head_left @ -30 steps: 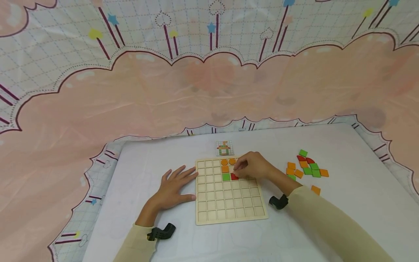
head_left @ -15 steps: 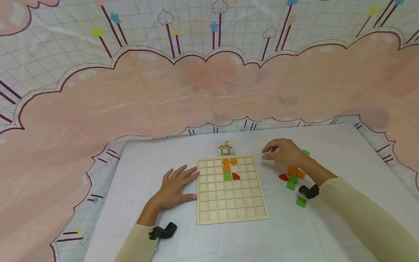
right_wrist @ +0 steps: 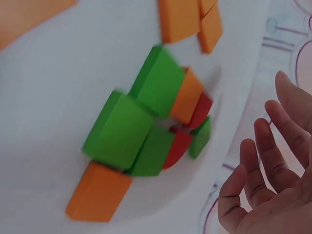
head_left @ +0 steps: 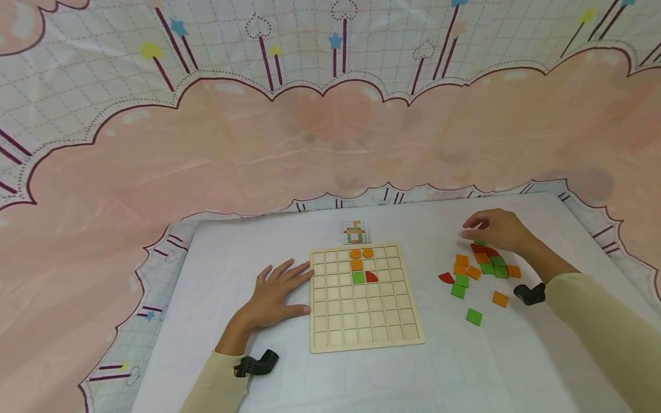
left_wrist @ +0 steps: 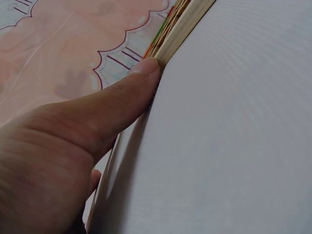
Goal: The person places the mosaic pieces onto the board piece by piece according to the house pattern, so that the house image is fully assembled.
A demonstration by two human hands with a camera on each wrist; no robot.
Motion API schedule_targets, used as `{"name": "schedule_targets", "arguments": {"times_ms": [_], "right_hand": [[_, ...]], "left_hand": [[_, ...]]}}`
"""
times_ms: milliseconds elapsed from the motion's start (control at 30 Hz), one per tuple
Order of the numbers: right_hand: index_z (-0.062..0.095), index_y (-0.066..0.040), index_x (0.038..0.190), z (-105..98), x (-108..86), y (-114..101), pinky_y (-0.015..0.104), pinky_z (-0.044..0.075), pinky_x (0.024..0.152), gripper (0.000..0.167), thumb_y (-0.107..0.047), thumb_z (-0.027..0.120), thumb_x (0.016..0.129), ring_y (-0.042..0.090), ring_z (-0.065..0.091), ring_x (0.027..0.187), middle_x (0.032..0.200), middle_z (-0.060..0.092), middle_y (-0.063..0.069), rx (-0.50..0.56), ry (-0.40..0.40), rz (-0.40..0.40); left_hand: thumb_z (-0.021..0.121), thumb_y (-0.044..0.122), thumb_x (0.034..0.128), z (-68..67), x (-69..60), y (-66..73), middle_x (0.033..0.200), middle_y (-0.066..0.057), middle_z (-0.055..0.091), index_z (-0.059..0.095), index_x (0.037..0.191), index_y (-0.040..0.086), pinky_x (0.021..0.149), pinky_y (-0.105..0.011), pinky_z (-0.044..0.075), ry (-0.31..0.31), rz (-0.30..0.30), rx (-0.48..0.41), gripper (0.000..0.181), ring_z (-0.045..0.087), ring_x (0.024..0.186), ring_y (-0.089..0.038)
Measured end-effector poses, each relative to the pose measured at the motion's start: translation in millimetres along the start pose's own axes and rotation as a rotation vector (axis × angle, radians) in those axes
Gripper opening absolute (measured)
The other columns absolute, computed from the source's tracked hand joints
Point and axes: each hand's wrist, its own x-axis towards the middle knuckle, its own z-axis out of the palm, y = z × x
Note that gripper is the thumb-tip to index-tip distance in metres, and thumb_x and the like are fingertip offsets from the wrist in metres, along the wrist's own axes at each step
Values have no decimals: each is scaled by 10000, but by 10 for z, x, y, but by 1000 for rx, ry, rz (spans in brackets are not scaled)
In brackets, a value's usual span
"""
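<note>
A wooden grid board (head_left: 366, 315) lies on the white table. In its upper cells sit two orange round pieces, an orange square (head_left: 357, 265), a green square (head_left: 358, 277) and a red quarter-round (head_left: 371, 277). The left hand (head_left: 279, 295) has its fingers spread, fingertips and thumb at the board's left edge; the left wrist view shows the thumb (left_wrist: 112, 105) against that edge. Above the far end of the loose pieces hovers the right hand (head_left: 498, 229), fingers loosely bent and holding nothing. In the right wrist view this hand (right_wrist: 278, 170) is beside green squares (right_wrist: 119, 129) and red pieces.
A small pattern card (head_left: 356, 232) lies behind the board. Right of the board are scattered loose pieces: a red quarter-round (head_left: 446, 278), a green square (head_left: 474, 316) near the front, an orange square (head_left: 500, 299) and several others. A patterned cloth (head_left: 310, 149) hangs behind the table.
The right hand has left the red quarter-round on the board and moved right, over the loose pieces. The left hand stays at the board's edge.
</note>
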Motion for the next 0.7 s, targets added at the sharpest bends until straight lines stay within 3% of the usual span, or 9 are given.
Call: {"name": "schedule_targets", "arguments": {"times_ms": [367, 700], "right_hand": [[667, -27, 1254, -13, 3, 238, 559, 537, 944, 489, -418, 693, 961, 435, 554, 1162, 1251, 661, 239, -2, -4, 57], [669, -10, 1234, 46, 36, 373, 574, 529, 938, 476, -376, 728, 935, 453, 552, 1143, 1212, 660, 260, -11, -10, 113]], "left_hand": [[760, 526, 860, -29, 10, 27, 1667, 27, 347, 447, 1560, 250, 1195, -678, 52, -12, -15, -3, 814, 198, 1578, -345], [755, 533, 861, -33, 8, 25, 1671, 34, 340, 444, 1561, 256, 1199, -674, 43, -20, -28, -7, 815, 187, 1582, -340]]}}
